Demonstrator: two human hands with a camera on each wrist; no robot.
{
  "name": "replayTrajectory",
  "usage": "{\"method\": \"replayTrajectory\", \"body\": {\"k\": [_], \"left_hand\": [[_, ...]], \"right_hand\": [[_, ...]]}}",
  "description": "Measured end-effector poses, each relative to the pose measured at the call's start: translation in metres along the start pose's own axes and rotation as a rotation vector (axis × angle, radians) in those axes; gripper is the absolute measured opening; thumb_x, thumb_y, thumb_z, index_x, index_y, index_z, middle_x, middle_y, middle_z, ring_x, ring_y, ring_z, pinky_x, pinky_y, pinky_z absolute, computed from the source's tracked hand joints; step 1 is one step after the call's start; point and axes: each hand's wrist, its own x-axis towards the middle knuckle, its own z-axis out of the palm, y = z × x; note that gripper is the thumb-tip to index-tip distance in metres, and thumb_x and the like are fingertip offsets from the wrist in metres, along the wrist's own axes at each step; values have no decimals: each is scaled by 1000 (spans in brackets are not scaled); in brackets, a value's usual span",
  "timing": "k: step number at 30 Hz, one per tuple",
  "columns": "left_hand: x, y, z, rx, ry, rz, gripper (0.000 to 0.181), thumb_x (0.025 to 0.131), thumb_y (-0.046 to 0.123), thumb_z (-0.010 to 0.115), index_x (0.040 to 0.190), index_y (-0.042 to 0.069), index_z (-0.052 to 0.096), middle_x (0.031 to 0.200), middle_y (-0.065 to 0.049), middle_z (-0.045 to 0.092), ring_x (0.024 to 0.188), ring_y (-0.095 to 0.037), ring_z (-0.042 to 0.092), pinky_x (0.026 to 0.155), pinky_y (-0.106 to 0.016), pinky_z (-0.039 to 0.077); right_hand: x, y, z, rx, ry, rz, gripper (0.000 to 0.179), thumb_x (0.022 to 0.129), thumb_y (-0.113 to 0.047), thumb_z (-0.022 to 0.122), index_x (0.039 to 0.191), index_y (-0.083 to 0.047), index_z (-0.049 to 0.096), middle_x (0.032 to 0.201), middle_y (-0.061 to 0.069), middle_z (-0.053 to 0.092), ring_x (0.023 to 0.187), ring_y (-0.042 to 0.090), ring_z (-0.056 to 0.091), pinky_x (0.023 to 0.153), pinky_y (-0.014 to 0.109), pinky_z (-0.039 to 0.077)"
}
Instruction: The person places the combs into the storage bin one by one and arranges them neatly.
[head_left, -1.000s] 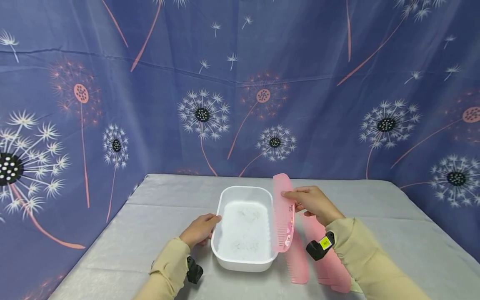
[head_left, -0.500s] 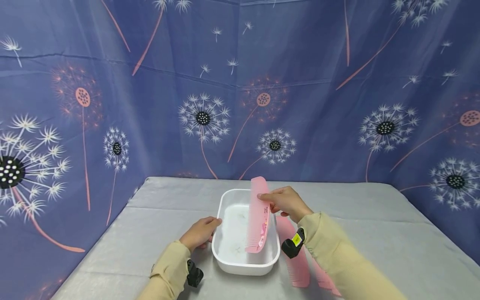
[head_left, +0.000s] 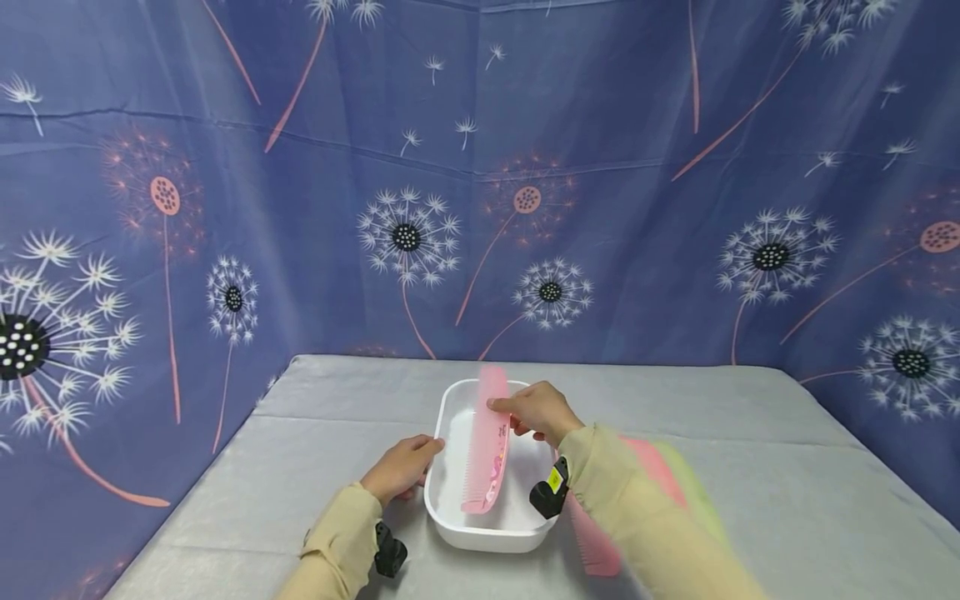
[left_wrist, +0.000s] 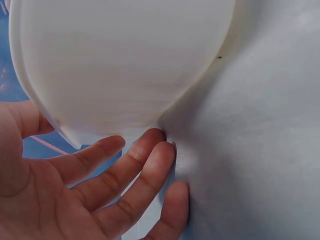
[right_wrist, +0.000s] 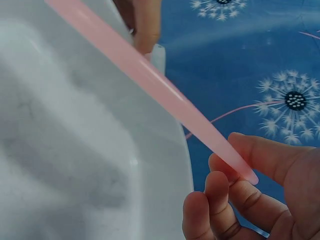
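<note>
On the table (head_left: 795, 483) stands the tub (head_left: 491, 540), below one comb (head_left: 489, 454), left of other combs (head_left: 597, 548), before the curtain (head_left: 637, 250).

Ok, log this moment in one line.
left hand: holds white tub; right hand: pinches pink comb over tub; another comb: on table

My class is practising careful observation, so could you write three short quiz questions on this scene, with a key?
1. True or false: the right hand holds a pink comb over the white tub.
2. Multiple choice: which of these does the left hand touch?
A) the patterned curtain
B) the white tub
C) the pink comb
3. Fill in the blank: in the head view, the teeth of the held comb face the ____ side of the picture.

Key: 1. True. 2. B. 3. Left.
</note>
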Motion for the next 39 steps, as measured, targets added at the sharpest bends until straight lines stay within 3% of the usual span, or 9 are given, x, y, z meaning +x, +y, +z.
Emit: {"method": "replayTrajectory", "body": {"k": [10, 20, 26, 39], "left_hand": [[0, -1, 2, -19, 14, 7, 42, 106, 32, 48, 128, 0, 62, 80, -5, 55, 61, -16, 45, 52, -25, 37], [0, -1, 4, -9, 12, 0, 45, 106, 36, 47, 131, 1, 62, 70, -2, 52, 54, -13, 38, 51, -25, 37], [-2, 1, 4, 3, 17, 4, 45, 106, 35, 47, 131, 0, 61, 73, -3, 54, 61, -14, 45, 51, -25, 38], [-2, 0, 4, 6, 19, 21, 46, 105, 35, 47, 131, -1, 61, 76, -3, 56, 66, -15, 50, 51, -25, 38]], "right_hand": [[10, 5, 22, -70, 15, 26, 33, 86, -30, 81, 67, -9, 64, 60, 1, 56, 57, 15, 52, 52, 28, 38], [16, 0, 41, -219, 0, 47, 41, 85, -34, 82, 58, -10, 62, 54, 0, 56, 53, 12, 51, 48, 24, 36], [21, 2, 50, -210, -2, 56, 44, 84, -32, 84, 55, -9, 60, 51, -1, 52, 50, 11, 50, 47, 24, 33], [28, 8, 61, -221, 32, 93, 40, 81, -25, 87, 61, -5, 58, 50, 2, 52, 43, 9, 48, 45, 19, 42]]}}
